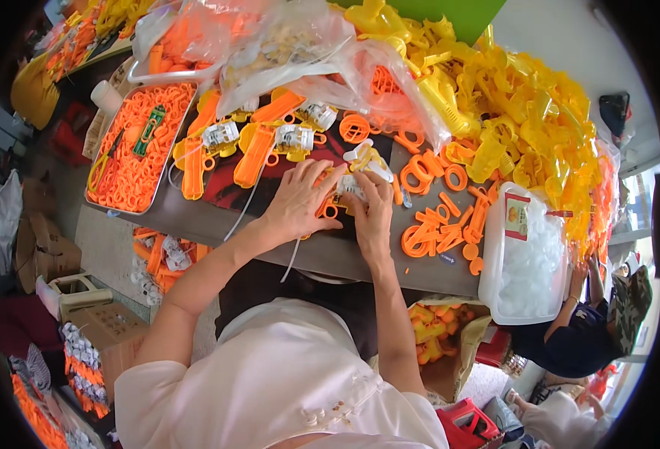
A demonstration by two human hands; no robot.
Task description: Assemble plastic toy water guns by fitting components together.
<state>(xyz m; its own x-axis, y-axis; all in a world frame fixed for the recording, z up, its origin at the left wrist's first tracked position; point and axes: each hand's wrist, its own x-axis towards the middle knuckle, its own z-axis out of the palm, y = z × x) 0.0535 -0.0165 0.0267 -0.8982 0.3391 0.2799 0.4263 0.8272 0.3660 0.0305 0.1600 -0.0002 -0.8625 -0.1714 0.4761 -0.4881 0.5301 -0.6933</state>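
As left hand (296, 199) and right hand (373, 203) curl; grip: holding orange plastic piece (330, 203) (looped)

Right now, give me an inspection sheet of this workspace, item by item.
Surface: dark table, mostly covered with parts.
Work pieces: orange piece, partly hidden; orange-and-yellow assemblies left of it.
Clutter: yellow parts heaped at far right; loose orange rings nearer.
Hands: left hand grips the orange piece; right hand appears to touch it, grip unclear.
Cables: no sure cable; thin white strand at the near edge, kind unclear.
Surroundings: another person at right; cardboard box at left.
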